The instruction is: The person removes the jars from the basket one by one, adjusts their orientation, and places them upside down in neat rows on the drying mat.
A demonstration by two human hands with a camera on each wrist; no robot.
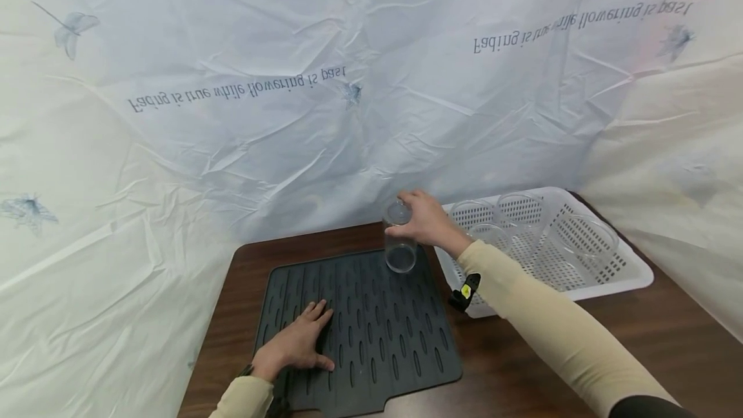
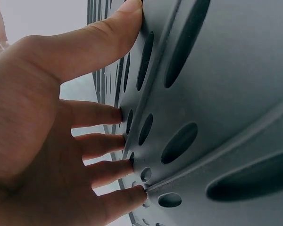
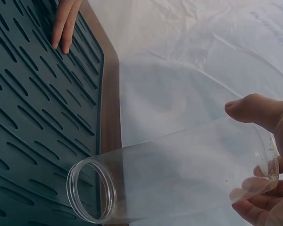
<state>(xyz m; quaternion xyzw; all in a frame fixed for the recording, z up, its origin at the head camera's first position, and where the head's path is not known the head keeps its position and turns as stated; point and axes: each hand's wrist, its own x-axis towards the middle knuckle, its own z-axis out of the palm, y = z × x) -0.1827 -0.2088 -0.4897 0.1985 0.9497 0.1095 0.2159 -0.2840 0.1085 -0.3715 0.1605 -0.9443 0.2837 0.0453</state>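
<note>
My right hand point(image 1: 428, 218) grips a clear jar point(image 1: 400, 237) by its base end, above the far right corner of the dark ribbed drying mat point(image 1: 371, 334). In the right wrist view the jar point(image 3: 188, 169) has its threaded mouth pointing down toward the mat; whether the rim touches it I cannot tell. Spread fingers of my left hand point(image 1: 298, 340) rest on the left part of the mat. The left wrist view shows those fingertips point(image 2: 125, 195) against the slotted surface.
Right of the mat stands a white perforated basket point(image 1: 629, 281) with several clear jars point(image 1: 586, 237) in it. Both mat and basket are on a brown wooden table point(image 1: 249, 269). Printed white sheeting point(image 1: 261, 147) hangs behind the table and at its sides.
</note>
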